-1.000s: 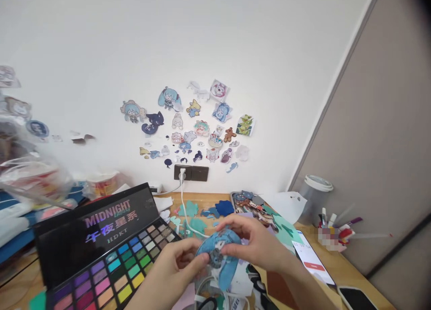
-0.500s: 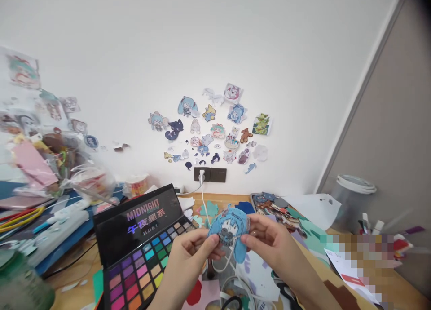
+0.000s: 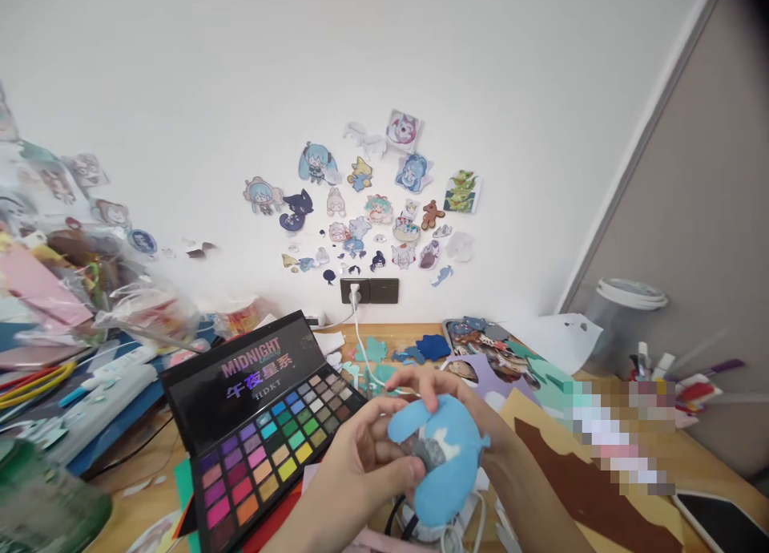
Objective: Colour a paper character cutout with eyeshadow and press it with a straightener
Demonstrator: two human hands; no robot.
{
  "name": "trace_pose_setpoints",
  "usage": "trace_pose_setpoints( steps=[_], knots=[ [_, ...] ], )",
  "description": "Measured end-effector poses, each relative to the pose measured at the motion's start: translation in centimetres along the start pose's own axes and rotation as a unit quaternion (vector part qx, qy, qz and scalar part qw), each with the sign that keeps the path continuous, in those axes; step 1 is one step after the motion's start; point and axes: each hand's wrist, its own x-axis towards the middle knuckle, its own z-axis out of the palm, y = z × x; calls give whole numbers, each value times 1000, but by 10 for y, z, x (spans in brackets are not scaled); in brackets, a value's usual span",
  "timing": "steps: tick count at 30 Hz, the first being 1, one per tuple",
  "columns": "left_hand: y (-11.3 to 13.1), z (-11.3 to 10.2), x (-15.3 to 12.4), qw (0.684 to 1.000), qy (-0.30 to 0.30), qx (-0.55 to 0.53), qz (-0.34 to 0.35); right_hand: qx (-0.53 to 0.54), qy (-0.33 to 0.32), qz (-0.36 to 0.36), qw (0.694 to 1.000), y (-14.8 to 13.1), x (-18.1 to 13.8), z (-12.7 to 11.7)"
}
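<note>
Both my hands are closed on a blue-haired character cutout [image 3: 453, 469] in front of me. Its plain side faces me, mostly flat light blue, with white and dark grey patches at the middle; no drawn face shows. The cutout is tilted, with a rounded blue lobe at each end of the grey part. The thumb of my left hand [image 3: 369, 473] presses on the grey patch, its fingers curled behind. My right hand [image 3: 460, 389] grips from the far side, a fingertip over the blue edge; its other fingers are partly hidden by the cutout.
An open makeup palette [image 3: 258, 465] lies left of my hands. Behind stand a wall socket with a white cable [image 3: 359, 328] and a tray of cutouts [image 3: 489, 349]. Brown and tan sheets [image 3: 577, 465], a phone [image 3: 721, 525] and a lidded bucket [image 3: 628, 304] are at right, a green jar [image 3: 51, 497] at left.
The cutout has been turned from its drawn face to its plain blue side and brought lower and closer. My right hand has moved round to its far side. The view has shifted slightly.
</note>
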Motion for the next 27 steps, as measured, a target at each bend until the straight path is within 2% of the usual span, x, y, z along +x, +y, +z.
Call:
trace_pose_setpoints(
  steps=[3, 7, 11, 13, 16, 22, 27],
  knots=[
    [1, 4, 1, 1000, 17, -4, -13, 28, 35, 27, 999, 6, 5, -4],
    [6, 4, 3, 993, 117, 23, 24, 29, 91, 28, 995, 7, 7, -10],
    [4, -4, 8, 981, 173, 51, 70, -5, 57, 14, 998, 2, 4, -6],
    [2, -8, 11, 978, 180, 56, 89, -54, 49, 10, 997, -1, 3, -2],
    [1, -9, 12, 976, 181, 65, 105, -121, 73, -2, 990, -3, 3, 2],
    [9, -12, 11, 973, 170, 98, 121, -158, 65, -2, 985, -4, 3, 5],
    [12, -18, 14, 982, 165, 85, 35, -147, 87, 34, 985, -5, 1, 10]
  ],
)
